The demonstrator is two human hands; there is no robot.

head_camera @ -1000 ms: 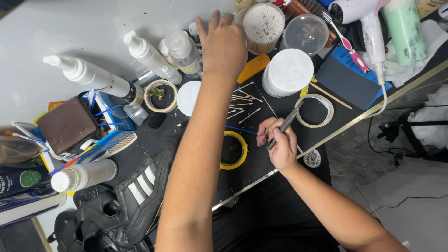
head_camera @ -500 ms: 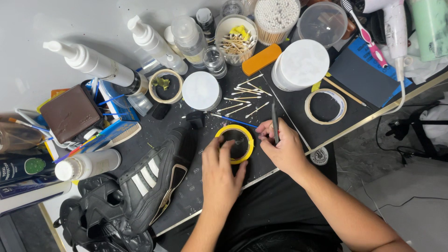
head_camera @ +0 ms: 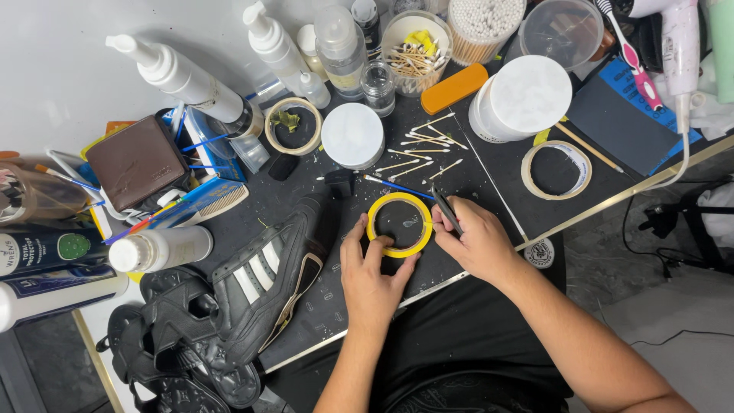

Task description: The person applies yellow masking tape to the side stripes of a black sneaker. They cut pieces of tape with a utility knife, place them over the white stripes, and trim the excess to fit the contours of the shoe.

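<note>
A yellow tape roll [head_camera: 398, 225] lies flat on the black mat near the front edge. My left hand [head_camera: 372, 271] rests against its left and lower rim, fingers curled on it. My right hand [head_camera: 474, 237] sits at the roll's right side and grips a thin black tool [head_camera: 445, 208] whose tip points up and left over the roll. A black shoe with white stripes [head_camera: 264, 275] lies just left of my left hand. Loose cotton swabs [head_camera: 420, 149] are scattered beyond the roll.
Spray and pump bottles [head_camera: 183, 76] stand at the back left. A white lid [head_camera: 352, 135], a white tub [head_camera: 521, 98], two pale tape rolls [head_camera: 556, 170], a swab jar [head_camera: 485, 27], a brown wallet [head_camera: 136, 162] and a hair dryer [head_camera: 677, 46] crowd the table. The table edge [head_camera: 612, 200] runs at right.
My left arm has pulled back from the far containers and come down onto the yellow tape roll. My right hand has shifted slightly toward the roll with the black tool.
</note>
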